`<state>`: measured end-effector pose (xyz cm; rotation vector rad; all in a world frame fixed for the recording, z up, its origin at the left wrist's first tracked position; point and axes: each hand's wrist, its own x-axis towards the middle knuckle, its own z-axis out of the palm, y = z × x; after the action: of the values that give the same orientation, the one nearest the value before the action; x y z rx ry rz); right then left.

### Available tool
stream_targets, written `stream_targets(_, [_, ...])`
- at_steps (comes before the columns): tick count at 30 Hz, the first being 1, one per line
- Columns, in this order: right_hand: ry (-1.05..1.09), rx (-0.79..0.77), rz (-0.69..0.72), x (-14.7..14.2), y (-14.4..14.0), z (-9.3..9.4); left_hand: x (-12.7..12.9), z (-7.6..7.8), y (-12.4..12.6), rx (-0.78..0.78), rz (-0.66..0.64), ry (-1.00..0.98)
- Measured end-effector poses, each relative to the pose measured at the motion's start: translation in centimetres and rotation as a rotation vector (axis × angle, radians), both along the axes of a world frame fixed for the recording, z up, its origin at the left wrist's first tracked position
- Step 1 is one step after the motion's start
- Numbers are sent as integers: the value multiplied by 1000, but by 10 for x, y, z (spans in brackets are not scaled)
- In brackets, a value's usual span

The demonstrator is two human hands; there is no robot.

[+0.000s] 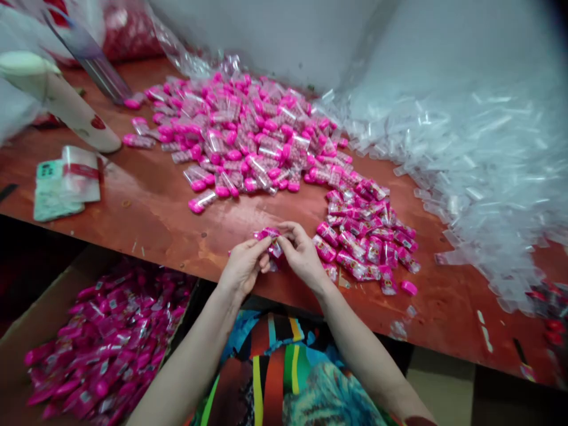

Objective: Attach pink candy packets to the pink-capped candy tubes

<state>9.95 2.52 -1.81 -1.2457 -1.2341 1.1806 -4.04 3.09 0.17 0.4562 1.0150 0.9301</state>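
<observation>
Near the table's front edge, my left hand (248, 260) and my right hand (302, 253) meet over a small pink-wrapped bottle (268, 234). Fingers and thumbs of both hands pinch it, hiding part of it. Just right of my right hand lies a pile of pink printed wrapped bottles (355, 236). Beyond my hands spreads a big heap of clear little bottles with bright pink caps (248, 133), holding small pale pink pellets. A loose pink cap-like piece (409, 288) rests by the wrapped pile.
Clear plastic sleeves (470, 171) cover the right of the reddish table (164, 231). At left are a pale flask (66, 106), a clear tumbler (95, 59) and a phone-like green item (51, 192). Below, an open carton (39, 296) holds many pink wrapped pieces.
</observation>
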Motion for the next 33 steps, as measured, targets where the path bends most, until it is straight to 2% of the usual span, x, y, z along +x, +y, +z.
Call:
stream_targets(4, [-190,54,30,-3,9,4,-4,4,10,-19,-4,-18])
stream_targets(9, [-463,215,84,-6,23,11,-10,1,27,0,44,-6])
stream_targets(13, [-650,171,186,5,55,12,-17,-1,39,-1,139,24])
stream_targets(14, [-692,160,153,11,68,11,-19,-1,41,0,172,30])
stream_targets(16, [-801,177,-8,26,97,9,-22,0,44,-6,217,27])
stream_targets(18, [-1003,197,-170,42,126,7,-23,1,45,-21,226,5])
stream_targets(20, [-1242,211,-174,55,149,5,-22,3,45,-51,211,-31])
stream_targets(22, [-1442,224,-88,62,161,4,-20,6,45,-85,202,-68])
stream_targets(24, [-1574,251,15,65,162,4,-19,8,46,-109,210,-101])
stream_targets(27, [-1677,285,170,67,148,5,-18,10,49,-129,245,-138])
stream_targets(30, [-1689,228,313,66,125,8,-16,10,52,-160,275,-166])
stream_targets(33, [-1623,214,360,61,103,8,-9,10,53,-206,281,-209])
